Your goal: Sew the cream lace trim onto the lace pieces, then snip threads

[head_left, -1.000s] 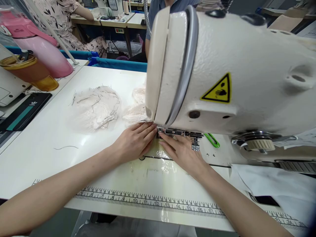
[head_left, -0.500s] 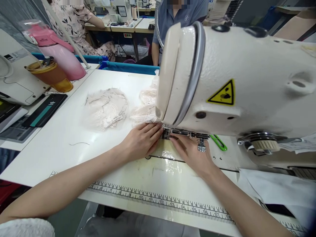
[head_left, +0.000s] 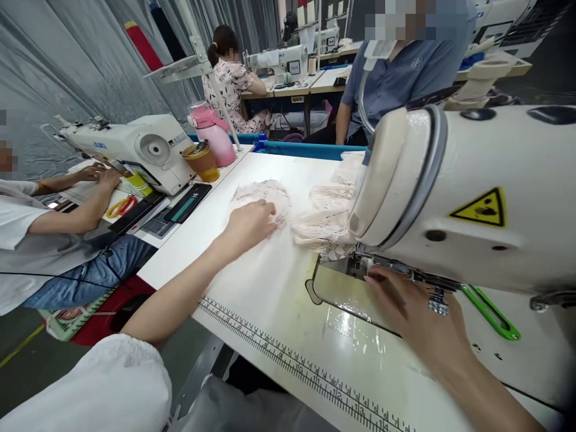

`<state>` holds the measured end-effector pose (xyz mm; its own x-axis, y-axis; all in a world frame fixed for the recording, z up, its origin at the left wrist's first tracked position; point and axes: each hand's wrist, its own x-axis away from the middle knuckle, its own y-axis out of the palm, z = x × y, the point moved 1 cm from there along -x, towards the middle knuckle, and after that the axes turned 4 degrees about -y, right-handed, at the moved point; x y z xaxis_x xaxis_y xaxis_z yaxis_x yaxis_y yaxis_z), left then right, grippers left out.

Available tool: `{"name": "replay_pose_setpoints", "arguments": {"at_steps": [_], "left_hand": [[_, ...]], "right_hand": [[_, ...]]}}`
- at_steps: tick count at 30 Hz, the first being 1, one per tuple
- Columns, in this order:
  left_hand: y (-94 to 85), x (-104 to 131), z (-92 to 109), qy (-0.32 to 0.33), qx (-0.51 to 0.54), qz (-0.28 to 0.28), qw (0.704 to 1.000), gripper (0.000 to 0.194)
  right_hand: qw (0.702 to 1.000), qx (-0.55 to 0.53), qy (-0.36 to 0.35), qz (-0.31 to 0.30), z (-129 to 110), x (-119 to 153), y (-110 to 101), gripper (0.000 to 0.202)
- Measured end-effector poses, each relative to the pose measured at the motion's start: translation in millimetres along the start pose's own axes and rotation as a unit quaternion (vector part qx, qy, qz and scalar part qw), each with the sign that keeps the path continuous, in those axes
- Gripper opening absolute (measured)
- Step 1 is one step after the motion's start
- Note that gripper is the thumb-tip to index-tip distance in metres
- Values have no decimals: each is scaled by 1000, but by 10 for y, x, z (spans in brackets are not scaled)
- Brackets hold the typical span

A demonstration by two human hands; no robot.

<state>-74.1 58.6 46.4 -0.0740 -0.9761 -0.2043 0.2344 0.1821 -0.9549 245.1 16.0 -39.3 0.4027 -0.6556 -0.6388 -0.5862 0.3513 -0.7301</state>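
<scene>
My left hand (head_left: pixel 252 225) is over a round bundle of pale lace fabric (head_left: pixel 263 191) with loose dark threads. Its fingers are bent but apart, and I see nothing held in them. My right hand (head_left: pixel 423 309) lies beside the presser foot (head_left: pixel 357 263) of the white sewing machine (head_left: pixel 472 180). The machine's arm partly hides it; its visible fingers are loosely spread with nothing seen between them. Gathered pale lace pieces (head_left: pixel 321 225) lie behind and left of the needle area, reaching to the metal plate.
A green thread snipper (head_left: pixel 492 315) lies right of my right hand. A printed ruler (head_left: pixel 288 357) runs along the front edge. Left stand a pink bottle (head_left: pixel 218 138), a brown cup (head_left: pixel 204 162) and another sewing machine (head_left: pixel 148 150), where a co-worker's hands (head_left: pixel 101 174) are. Another person sits opposite.
My left hand has left the presser foot and moved left to the round lace bundle. My right hand remains beside the foot. The view has swung left.
</scene>
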Motion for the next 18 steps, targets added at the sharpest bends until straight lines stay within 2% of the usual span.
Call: {"name": "replay_pose_setpoints", "arguments": {"at_steps": [3, 5, 9, 12, 15, 18], "left_hand": [[-42, -6, -275, -8, 49, -33, 998, 13], [-19, 15, -373, -19, 87, -41, 995, 16], [45, 51, -433, -60, 147, -28, 987, 17], [39, 40, -491, -89, 186, -5, 978, 17], [-67, -1, -661, -124, 222, 61, 965, 24], [-287, -31, -887, -166, 228, 213, 936, 29]], "right_hand": [[996, 70, -42, -33, -56, -41, -44, 31], [995, 83, -40, -33, -72, -64, -46, 28], [996, 86, -19, 19, -87, -93, -18, 23], [994, 103, -40, 5, -105, -117, -29, 21], [993, 107, -51, 4, -117, -142, -61, 21], [992, 111, -63, 20, -122, -160, -73, 18]]}}
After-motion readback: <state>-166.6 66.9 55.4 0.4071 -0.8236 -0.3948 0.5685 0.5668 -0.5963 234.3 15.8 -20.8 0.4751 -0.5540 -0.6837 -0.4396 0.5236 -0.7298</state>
